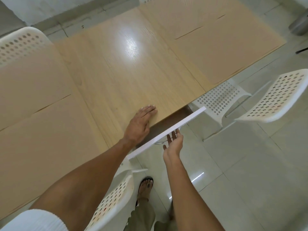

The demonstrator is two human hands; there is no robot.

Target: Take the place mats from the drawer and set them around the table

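The bench point(126, 75) fills most of the room from where I stand, pale wood with tan mats already lying on it: two point(216, 42) overlapping at the far right end, two more point(33, 105) at the near left end. White perforated chairs point(275, 97) are around it.

Under the bench's near edge the drawer point(168, 132) is partly out, its white front angled toward the floor side. What shows of the inside is a dark brown strip between front and bench edge; I can't tell whether any mat is left in there, since the gap is narrow and shadowed.

The left hand point(141, 122) lies flat on the bench just above the drawer, fingers straight and together, holding nothing. The right hand point(173, 144) is at the drawer front from below, fingers point(174, 134) relaxed and spread, touching its lower edge near the metal handle point(160, 141), not wrapped round anything.

My guess is the drawer is being worked, pulled or pushed, I can't say which. To do it well: keep the left palm steadying the bench, move the front straight along its runners rather than at one corner, and mind the chair point(110, 204) close by the knees.
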